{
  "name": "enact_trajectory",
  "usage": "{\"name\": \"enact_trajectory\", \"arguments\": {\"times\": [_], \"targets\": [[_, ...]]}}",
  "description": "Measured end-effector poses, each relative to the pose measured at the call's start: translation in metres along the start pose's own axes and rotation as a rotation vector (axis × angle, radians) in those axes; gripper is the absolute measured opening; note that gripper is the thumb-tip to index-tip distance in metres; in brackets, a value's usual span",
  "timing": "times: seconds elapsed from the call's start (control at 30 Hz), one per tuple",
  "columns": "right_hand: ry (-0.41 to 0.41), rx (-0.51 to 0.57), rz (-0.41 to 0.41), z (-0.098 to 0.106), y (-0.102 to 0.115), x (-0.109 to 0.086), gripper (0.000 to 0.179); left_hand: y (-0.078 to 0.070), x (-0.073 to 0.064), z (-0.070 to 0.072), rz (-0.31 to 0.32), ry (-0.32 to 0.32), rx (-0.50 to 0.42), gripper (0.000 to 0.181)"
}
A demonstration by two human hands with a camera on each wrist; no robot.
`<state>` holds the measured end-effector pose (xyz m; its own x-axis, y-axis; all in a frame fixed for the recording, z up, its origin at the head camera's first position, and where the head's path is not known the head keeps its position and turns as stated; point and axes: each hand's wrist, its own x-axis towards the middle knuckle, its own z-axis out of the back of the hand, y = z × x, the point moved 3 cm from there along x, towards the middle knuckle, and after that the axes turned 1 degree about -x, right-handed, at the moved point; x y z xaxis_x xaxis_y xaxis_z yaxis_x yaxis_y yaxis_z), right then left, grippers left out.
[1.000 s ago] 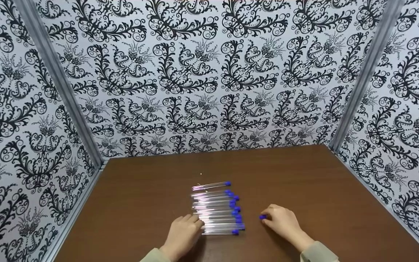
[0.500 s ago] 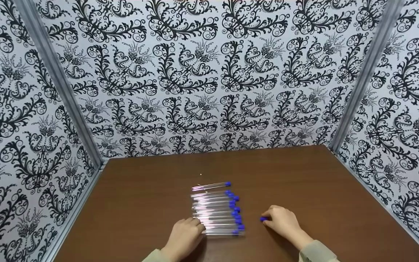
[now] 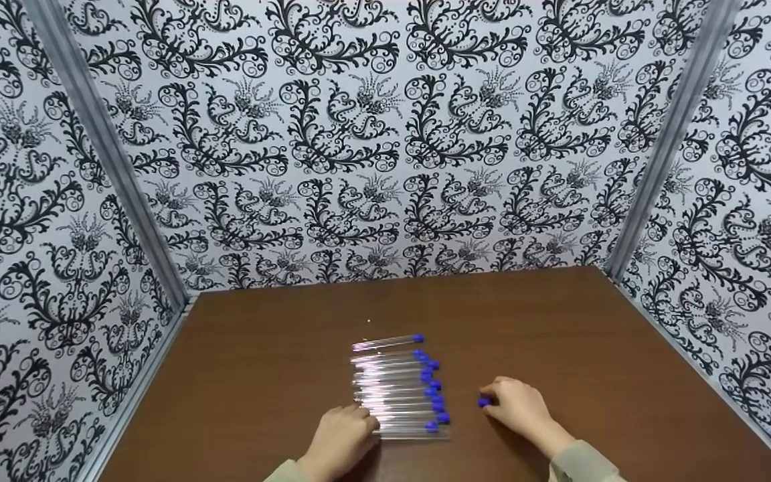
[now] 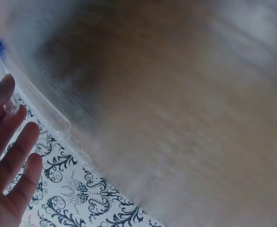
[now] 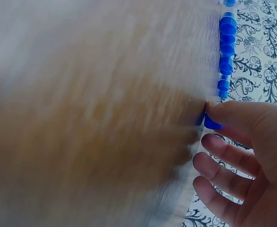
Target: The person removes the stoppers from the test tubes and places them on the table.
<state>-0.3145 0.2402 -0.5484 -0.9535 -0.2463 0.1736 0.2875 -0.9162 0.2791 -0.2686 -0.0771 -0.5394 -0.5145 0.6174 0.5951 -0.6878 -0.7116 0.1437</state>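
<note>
We record a brown tabletop enclosed on three sides by panels of black-and-white scroll-patterned wallpaper. A row of clear tubes lies flat near the tabletop's near edge, side by side and touching or nearly so, each running from 9 o'clock to 3 o'clock with its blue-capped end toward 3 o'clock; the farthest tube sits slightly apart from the rest at 12 o'clock of the row. The nearest tube shows no cap on its 3 o'clock end. The left hand rests at 7 o'clock of the row, its fingertips against the 9 o'clock ends of the nearest tubes; in the left wrist view the fingers are straight and spread, with one fingertip touching the rounded end of a tube, so we note this hand as unclenched and gripping nothing. The right hand lies on the tabletop at 3 o'clock of the row, set apart from the capped ends. It pinches a loose blue cap at its fingertips; the right wrist view confirms the cap held under the tip of one finger, with the remaining fingers loosely curled below it. In that view the line of blue caps on the tubes stands just beyond the held cap. Both wrist views are heavily blurred over the tabletop surface.
</note>
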Motion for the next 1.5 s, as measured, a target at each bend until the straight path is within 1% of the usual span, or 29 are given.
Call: {"name": "enact_trajectory", "arguments": {"times": [0.17,0.37,0.53,0.63,0.83,1.03,1.23,1.5], "targets": [[-0.016,0.018,-0.006,0.001,0.001,-0.001,0.031,0.0,-0.002,-0.003,-0.006,0.025,-0.016,0.02],[-0.054,0.033,0.002,0.005,0.003,-0.002,0.03,-0.002,-0.001,-0.003,0.013,0.117,-0.015,0.017],[-0.094,0.015,0.019,0.008,0.011,-0.002,0.028,-0.001,0.001,-0.004,0.027,0.144,0.011,0.016],[-0.107,0.02,0.046,0.009,0.017,-0.002,0.027,-0.001,0.003,-0.004,0.026,0.141,0.028,0.017],[-0.125,0.039,0.129,0.011,0.031,-0.002,0.024,-0.001,0.004,-0.006,0.031,0.127,0.036,0.017],[-0.142,0.042,0.203,0.01,0.042,-0.004,0.018,-0.001,0.004,-0.007,0.047,0.142,0.027,0.017],[-0.157,0.031,0.241,0.006,0.049,-0.005,0.015,-0.002,0.003,-0.006,0.055,0.152,0.012,0.016],[-0.168,0.053,0.288,0.003,0.058,-0.009,0.012,-0.004,0.001,-0.007,0.04,0.117,0.016,0.015]]}}
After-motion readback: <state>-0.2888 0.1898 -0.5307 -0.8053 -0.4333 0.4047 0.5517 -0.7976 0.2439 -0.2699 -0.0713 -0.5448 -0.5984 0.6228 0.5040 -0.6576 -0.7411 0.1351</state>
